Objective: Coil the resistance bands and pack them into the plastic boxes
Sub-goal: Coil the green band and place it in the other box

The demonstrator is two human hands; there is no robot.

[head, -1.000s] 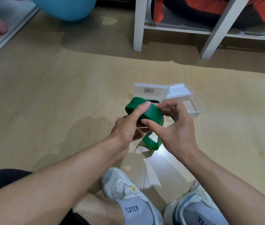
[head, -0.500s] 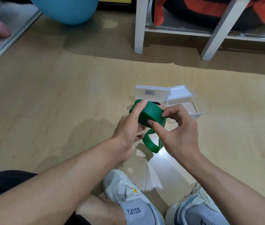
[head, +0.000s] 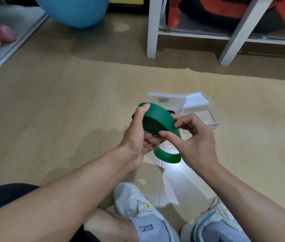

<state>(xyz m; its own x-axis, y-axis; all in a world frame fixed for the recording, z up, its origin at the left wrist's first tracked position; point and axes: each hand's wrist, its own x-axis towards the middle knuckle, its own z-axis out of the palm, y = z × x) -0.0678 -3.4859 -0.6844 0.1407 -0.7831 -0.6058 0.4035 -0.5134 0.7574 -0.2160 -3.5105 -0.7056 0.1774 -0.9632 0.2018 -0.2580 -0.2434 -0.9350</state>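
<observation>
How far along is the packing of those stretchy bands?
Midway on this one. Most of the green band is already wound into a coil, gripped by the left hand while the right hand pinches its edge. A loose loop of it hangs below, not yet wound. It must then go into a clear plastic box lying open on the floor behind; something dark shows beside that box, unclear.

The green band (head: 157, 121) covers the near left corner of the clear plastic boxes (head: 199, 109), so a dark thing inside there shows only as a sliver. The left hand (head: 136, 137) hides part of the band's coil, its fingers tucked underneath. Beyond the boxes, the blue ball (head: 75, 9) and the white shelf (head: 190, 32) are cut by the top edge.
</observation>
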